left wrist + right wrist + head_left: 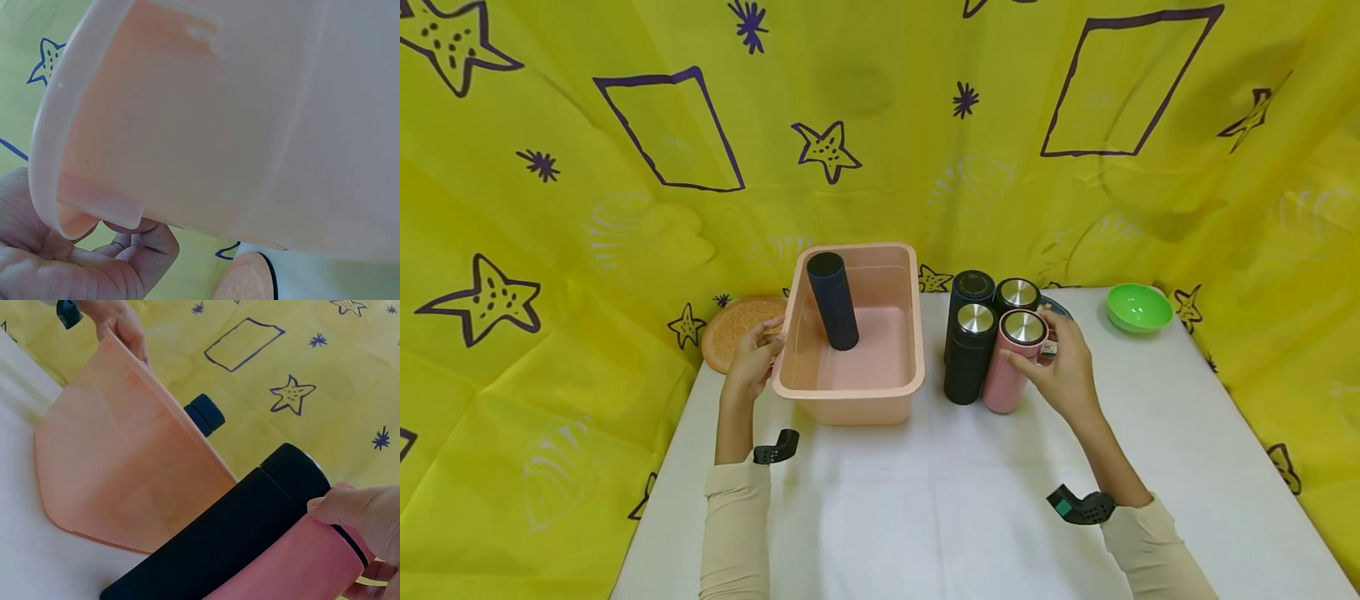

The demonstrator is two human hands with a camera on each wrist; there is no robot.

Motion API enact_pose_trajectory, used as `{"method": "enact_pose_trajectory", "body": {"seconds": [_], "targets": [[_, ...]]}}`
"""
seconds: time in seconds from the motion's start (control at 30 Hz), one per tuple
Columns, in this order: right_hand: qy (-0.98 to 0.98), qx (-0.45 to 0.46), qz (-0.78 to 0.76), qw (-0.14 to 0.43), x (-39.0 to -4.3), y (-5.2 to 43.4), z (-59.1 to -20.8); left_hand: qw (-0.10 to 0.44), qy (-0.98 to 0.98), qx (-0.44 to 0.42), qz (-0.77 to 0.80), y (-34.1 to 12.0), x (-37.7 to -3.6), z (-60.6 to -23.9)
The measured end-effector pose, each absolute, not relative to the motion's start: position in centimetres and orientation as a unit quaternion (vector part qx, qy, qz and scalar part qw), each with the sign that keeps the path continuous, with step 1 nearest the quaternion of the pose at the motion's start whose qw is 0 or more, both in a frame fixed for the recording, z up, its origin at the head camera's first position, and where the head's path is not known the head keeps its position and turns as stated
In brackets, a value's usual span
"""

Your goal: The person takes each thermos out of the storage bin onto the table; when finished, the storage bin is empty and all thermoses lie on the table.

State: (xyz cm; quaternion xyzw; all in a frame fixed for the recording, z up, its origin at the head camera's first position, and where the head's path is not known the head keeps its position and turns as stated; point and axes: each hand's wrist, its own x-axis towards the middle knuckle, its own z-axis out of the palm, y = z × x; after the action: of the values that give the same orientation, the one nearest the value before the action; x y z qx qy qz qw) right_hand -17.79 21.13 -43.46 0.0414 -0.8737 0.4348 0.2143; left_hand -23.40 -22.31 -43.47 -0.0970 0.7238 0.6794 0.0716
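A peach plastic tub (850, 408) stands near the middle of the table. Its left rim is gripped by my left hand (751, 358), with fingers curled under the edge in the left wrist view. Inside the tub, a dark blue flask (835, 304) leans slightly. My right hand (1065, 367) holds a pink flask (1003, 385) near its top, thumb across the front. Close beside it stand a black flask (964, 367) with a silver lid top, a dark flask (973, 285) with a dark lid, and another silver-topped flask (1018, 292), mostly hidden behind the pink one.
A green bowl (1138, 308) sits at the back right of the white table (880, 525). Behind the tub's left side lies a round tan board (722, 333). Part of a patterned round thing (1060, 307) shows behind my right hand. A yellow printed curtain (880, 200) hangs behind.
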Motion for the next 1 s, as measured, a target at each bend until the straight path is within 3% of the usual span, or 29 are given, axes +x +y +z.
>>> {"method": "enact_pose_trajectory", "body": {"seconds": [1.0], "targets": [[-0.884,0.033,0.429,0.182,-17.64,21.43,-44.17,0.07,0.722,-0.093,0.682,-22.43,-23.42,-43.66]]}}
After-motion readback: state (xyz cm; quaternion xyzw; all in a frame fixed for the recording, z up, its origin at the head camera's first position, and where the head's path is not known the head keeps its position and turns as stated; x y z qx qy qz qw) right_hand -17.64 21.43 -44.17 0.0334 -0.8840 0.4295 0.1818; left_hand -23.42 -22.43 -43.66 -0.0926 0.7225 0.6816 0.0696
